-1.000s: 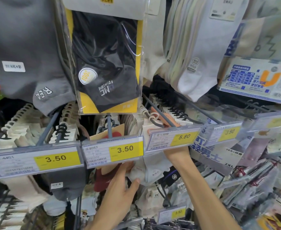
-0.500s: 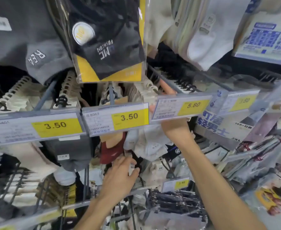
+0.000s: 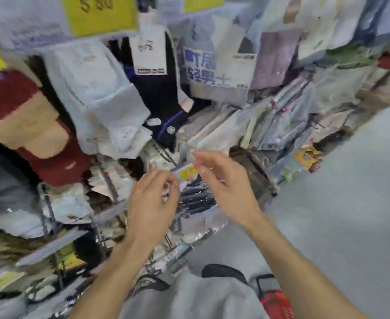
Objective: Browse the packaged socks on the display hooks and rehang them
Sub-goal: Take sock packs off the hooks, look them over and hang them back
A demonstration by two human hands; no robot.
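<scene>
Since the packaged socks (image 3: 198,198) below seemed the aim, left hand (image 3: 151,203) and right hand (image 3: 227,187) flanked the price tag (image 3: 187,173); right fingers apart, left unclear.

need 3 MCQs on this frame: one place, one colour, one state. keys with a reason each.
1. Where is the small yellow price tag?
A. Between the fingertips of the left hand and the right hand
B. Lying on the floor
C. Stuck to a forearm

2. What colours is the sock at the left edge?
A. Green and white
B. Dark red and beige
C. All black

3. What state is the navy sock in?
A. Held in the right hand
B. Lying on the floor
C. Hanging in the display

Key:
1 A, the tag shows in the gap just ahead of both hands' fingertips.
2 B, it has a red body with a beige band across it.
3 C, it hangs among the packs above both hands and neither hand touches it.
</scene>
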